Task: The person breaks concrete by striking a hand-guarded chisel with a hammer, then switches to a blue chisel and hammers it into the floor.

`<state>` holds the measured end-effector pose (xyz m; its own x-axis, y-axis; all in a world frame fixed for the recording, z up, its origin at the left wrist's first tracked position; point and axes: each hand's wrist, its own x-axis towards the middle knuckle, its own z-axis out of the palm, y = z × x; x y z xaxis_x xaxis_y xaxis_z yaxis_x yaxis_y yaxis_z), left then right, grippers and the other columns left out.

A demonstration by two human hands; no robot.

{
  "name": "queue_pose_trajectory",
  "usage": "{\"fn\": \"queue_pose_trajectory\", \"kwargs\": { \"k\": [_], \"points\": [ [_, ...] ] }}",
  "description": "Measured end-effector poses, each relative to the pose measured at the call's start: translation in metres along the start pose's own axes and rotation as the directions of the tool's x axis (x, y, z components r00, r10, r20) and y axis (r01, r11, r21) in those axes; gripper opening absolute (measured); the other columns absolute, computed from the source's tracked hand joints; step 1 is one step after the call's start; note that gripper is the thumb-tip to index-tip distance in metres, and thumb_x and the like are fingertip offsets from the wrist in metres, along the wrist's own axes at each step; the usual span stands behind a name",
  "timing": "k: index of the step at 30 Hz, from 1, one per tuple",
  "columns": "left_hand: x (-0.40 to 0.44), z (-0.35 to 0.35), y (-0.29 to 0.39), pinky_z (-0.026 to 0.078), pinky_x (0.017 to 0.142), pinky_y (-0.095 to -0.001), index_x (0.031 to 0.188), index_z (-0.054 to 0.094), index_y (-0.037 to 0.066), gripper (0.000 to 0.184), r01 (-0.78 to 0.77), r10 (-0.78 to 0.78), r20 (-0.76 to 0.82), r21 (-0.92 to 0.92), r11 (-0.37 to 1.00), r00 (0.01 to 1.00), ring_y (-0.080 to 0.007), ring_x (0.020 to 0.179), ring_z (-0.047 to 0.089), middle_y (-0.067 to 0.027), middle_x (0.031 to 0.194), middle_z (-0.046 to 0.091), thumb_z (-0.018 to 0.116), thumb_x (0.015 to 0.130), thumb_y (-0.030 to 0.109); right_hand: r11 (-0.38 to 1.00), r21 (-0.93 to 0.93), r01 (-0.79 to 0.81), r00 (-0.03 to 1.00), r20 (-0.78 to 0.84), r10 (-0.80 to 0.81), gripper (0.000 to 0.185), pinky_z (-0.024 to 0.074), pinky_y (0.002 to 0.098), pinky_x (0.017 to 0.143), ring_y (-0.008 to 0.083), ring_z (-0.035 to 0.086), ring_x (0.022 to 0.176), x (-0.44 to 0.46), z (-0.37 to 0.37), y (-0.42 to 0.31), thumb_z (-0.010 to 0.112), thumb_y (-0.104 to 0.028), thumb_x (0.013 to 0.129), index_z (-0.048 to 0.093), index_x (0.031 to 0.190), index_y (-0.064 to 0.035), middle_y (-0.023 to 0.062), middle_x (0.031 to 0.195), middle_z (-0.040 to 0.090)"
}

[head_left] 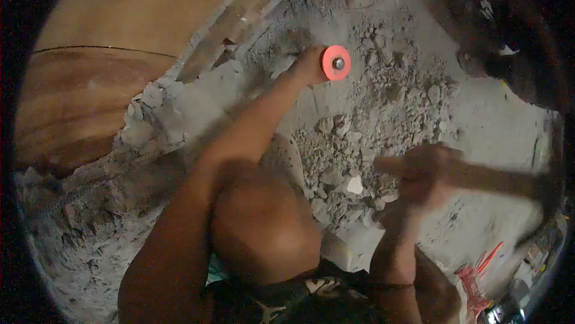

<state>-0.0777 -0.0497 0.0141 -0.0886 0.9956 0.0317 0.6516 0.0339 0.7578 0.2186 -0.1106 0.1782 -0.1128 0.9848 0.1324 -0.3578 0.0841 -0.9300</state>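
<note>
Holds a disc-topped tool (329, 67) in the left hand (310, 65), arm stretched forward, at upper centre over the grey ground (509, 132). Clenches the left fingers just behind the salmon-pink disc; cannot tell each finger's place, being partly hidden. See a round metal end (339, 63) at the disc's middle, facing up toward the camera. Cannot make out the shaft below.

Grips a hammer (491, 181) by its wooden handle in the right hand (428, 171), nearer the body and to the right. Wraps the right fingers round the handle, blurred. See the handle lying roughly crosswise, butt end toward the left, dark head at the far right, smeared into shadow.

Note broken rubble (392, 93) just beside the disc, spreading down between both hands, with a white fragment (354, 185) among the lumps. Note a bare knee (266, 222) below the left forearm, near a pale perforated shoe (283, 157). At upper left, see a brown wooden surface (120, 15), chunks along its edge. At lower right, note red strands (490, 258).
</note>
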Motion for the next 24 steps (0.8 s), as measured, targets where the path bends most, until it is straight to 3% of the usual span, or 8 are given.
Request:
{"fn": "queue_pose_trajectory", "kwargs": {
  "k": [3,4,6,9,16,18,21,24],
  "points": [
    [0.006,0.008,-0.013,0.052,0.081,-0.0403,0.098,0.065,0.005,0.037,-0.099,0.099,0.014,0.024,0.995,0.995,-0.0324,0.094,0.065,-0.0160,0.099,0.067,0.078,0.069,0.024,0.892,0.453,0.009,1.000,-0.031,0.005,0.020,0.0494,0.0381,0.064,0.0225,0.059,0.071,-0.002,0.028,-0.002,0.059,-0.022,0.086,0.058,0.098,-0.0055,0.0092,0.080,0.061],
    [0.005,0.007,-0.014,0.052,0.081,-0.0403,0.098,0.065,0.005,0.037,-0.100,0.100,0.014,0.025,0.995,0.995,-0.0324,0.094,0.065,-0.0160,0.099,0.067,0.078,0.069,0.024,0.987,0.008,-0.160,0.983,-0.086,0.160,0.021,0.0488,0.0374,0.063,0.0221,0.058,0.070,-0.021,0.019,0.030,0.060,-0.022,0.085,0.057,0.096,-0.0045,0.0086,0.078,0.060],
    [0.003,0.006,-0.009,0.052,0.081,-0.0408,0.099,0.065,0.006,0.037,-0.062,0.062,0.009,-0.045,0.997,0.998,-0.0318,0.096,0.064,-0.0148,0.101,0.067,0.077,0.069,0.024,0.293,-0.891,-0.347,0.870,-0.189,0.455,0.022,0.0474,0.0360,0.062,0.0212,0.056,0.067,-0.058,0.003,0.093,0.062,-0.022,0.084,0.056,0.093,-0.0026,0.0075,0.074,0.058],
    [-0.002,0.007,-0.005,0.052,0.081,-0.0406,0.100,0.065,0.007,0.037,-0.182,0.185,-0.036,0.086,0.980,0.982,-0.0317,0.096,0.064,-0.0149,0.102,0.067,0.078,0.068,0.022,0.656,-0.642,-0.397,0.862,-0.015,0.507,0.022,0.0420,0.0310,0.053,0.0144,0.052,0.057,-0.072,-0.001,0.135,0.066,-0.022,0.084,0.058,0.081,-0.0010,0.0026,0.061,0.054],
    [0.006,0.000,0.006,0.052,0.075,-0.0402,0.092,0.064,0.004,0.032,-0.057,0.064,0.111,-0.064,0.996,0.992,-0.0327,0.087,0.065,-0.0158,0.089,0.067,0.077,0.067,0.019,0.807,-0.545,-0.228,0.973,-0.153,0.172,0.017,0.0464,0.0300,0.054,0.0133,0.054,0.061,-0.006,-0.017,0.020,0.069,-0.017,0.082,0.056,0.083,-0.0072,0.0046,0.071,0.058],
    [0.003,0.010,0.002,0.052,0.074,-0.0399,0.091,0.064,0.005,0.031,-0.114,0.110,0.099,0.037,0.993,0.989,-0.0326,0.085,0.065,-0.0156,0.088,0.067,0.077,0.067,0.020,0.980,0.196,0.041,0.987,-0.159,-0.009,0.014,0.0450,0.0343,0.054,0.0171,0.047,0.059,0.012,0.006,-0.019,0.057,-0.013,0.088,0.044,0.084,-0.0113,0.0027,0.068,0.047],
    [0.006,0.018,-0.004,0.052,0.073,-0.0399,0.092,0.065,0.007,0.031,-0.241,0.236,0.048,0.196,0.950,0.970,-0.0323,0.084,0.065,-0.0152,0.086,0.066,0.076,0.068,0.024,0.902,0.429,0.053,0.998,-0.054,-0.033,0.016,0.0483,0.0374,0.067,0.0207,0.055,0.075,-0.009,0.007,-0.001,0.058,-0.024,0.088,0.047,0.086,-0.0121,0.0052,0.079,0.053],
    [0.002,0.018,0.004,0.052,0.074,-0.0402,0.094,0.065,0.008,0.034,-0.236,0.221,0.130,0.108,0.966,0.966,-0.0321,0.086,0.065,-0.0151,0.087,0.066,0.077,0.068,0.027,0.597,-0.705,-0.383,0.881,-0.084,0.466,0.021,0.0459,0.0320,0.057,0.0152,0.055,0.064,-0.073,-0.015,0.130,0.066,-0.020,0.085,0.054,0.090,-0.0033,0.0054,0.072,0.057]
  ]
}}
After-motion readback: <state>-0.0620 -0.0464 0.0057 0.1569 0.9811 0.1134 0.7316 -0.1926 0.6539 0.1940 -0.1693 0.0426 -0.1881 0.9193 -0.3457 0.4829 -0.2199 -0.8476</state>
